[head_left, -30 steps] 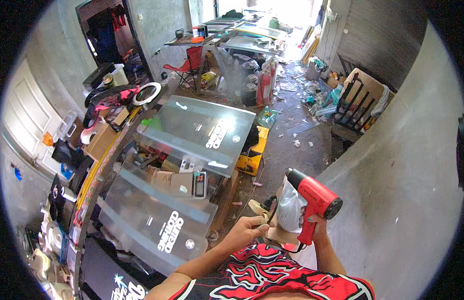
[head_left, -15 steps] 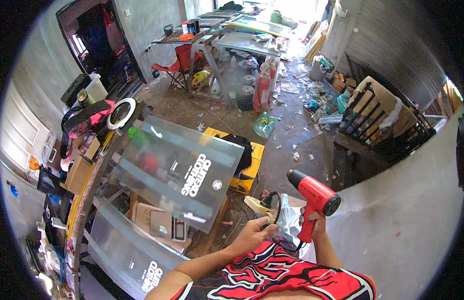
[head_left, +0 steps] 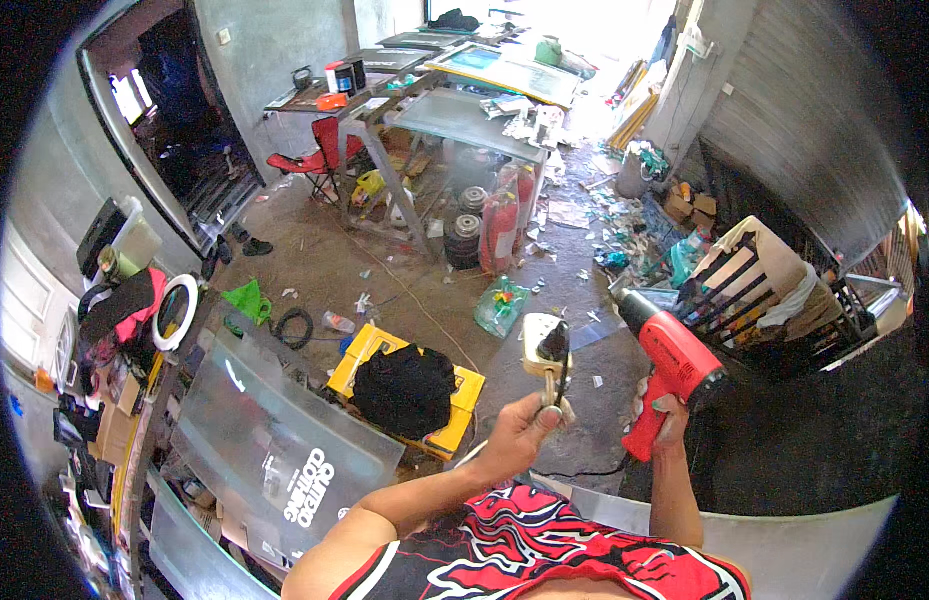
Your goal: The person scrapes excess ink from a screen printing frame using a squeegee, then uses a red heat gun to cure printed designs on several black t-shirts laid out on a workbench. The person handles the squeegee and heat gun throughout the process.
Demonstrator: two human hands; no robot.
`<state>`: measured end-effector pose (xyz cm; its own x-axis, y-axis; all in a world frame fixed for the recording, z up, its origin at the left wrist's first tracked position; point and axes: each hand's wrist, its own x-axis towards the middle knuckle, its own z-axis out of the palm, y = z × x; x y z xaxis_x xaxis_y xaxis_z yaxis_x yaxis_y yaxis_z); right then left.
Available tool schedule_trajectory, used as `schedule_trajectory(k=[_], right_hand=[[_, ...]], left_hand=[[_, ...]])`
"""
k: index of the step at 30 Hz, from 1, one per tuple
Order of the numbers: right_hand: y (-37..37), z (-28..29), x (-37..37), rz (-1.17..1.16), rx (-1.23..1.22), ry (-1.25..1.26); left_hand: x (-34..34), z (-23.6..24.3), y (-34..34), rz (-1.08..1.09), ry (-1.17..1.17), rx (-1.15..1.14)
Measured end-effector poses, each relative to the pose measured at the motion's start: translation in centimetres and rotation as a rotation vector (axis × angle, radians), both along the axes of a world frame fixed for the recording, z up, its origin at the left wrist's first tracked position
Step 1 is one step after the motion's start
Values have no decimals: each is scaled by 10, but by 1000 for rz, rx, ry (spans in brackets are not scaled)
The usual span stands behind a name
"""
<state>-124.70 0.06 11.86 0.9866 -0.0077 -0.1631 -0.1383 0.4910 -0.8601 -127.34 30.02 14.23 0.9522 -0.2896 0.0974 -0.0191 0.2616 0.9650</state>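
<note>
A red heat gun (head_left: 675,352) with a black rear cap and a dark metal nozzle is upright in my right hand (head_left: 669,420). My fingers wrap its handle, and the nozzle points up and to the left. My left hand (head_left: 523,436) is closed round the lower end of a cream extension socket (head_left: 536,345), where its cord comes out. A black plug (head_left: 556,343) sits in the socket's face, its dark cord running down beside my fingers. Another dark cord (head_left: 585,473) trails below the heat gun's handle.
Clear panels with white lettering (head_left: 285,430) lie on the rack at left. A black cloth (head_left: 405,390) covers part of a yellow box (head_left: 463,410) on the floor. A metal table (head_left: 465,122) stands ahead; a slatted black frame (head_left: 755,270) is at right, near scattered scraps.
Both hands have risen; the heat gun and the socket are lifted higher. The view has turned right and moved forward, so the panels and yellow box sit farther left.
</note>
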Motion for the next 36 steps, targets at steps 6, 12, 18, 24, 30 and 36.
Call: schedule_trajectory(k=[6,12,18,24,30,36], right_hand=[[-10,-12,72,34,54,48],[-6,-9,123,25,3,102],[-9,-16,206,145,46,126],[16,-25,302,440,-9,290],[60,-41,358,647,-132,311],[66,-38,396,758,-105,282]], left_hand=[[71,-5,-17,121,35,-30],[120,-17,-28,170,204,-77],[177,-28,-29,253,290,-186],[236,-25,-23,477,389,-115],[294,-55,-10,628,728,-538],[310,-85,4,794,622,-706]])
